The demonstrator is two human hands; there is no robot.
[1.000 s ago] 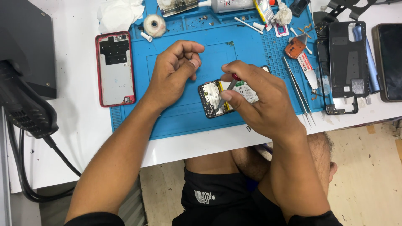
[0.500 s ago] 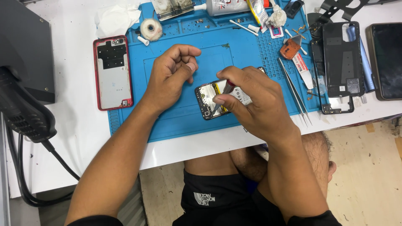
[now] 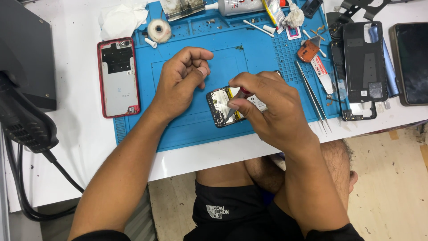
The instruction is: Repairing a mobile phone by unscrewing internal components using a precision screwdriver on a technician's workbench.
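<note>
An opened phone [image 3: 220, 106] with its insides showing lies on the blue work mat [image 3: 249, 53]. My right hand [image 3: 267, 109] covers most of it and pinches a thin tool with a red top [image 3: 236, 103], whose tip rests on the phone's inner parts. My left hand [image 3: 180, 80] sits just left of the phone on the mat. Its fingers are curled into a loose fist, and nothing shows in them.
A red phone back cover [image 3: 118, 76] lies at the mat's left edge. Tweezers [image 3: 312, 96], a black phone frame [image 3: 361, 67] and a dark phone [image 3: 412, 62] lie to the right. A tape roll [image 3: 159, 30], tissue [image 3: 120, 18] and tubes sit at the back. A black device [image 3: 22, 89] stands left.
My right hand has shifted slightly left over the phone with the tool. My left hand stays curled beside it.
</note>
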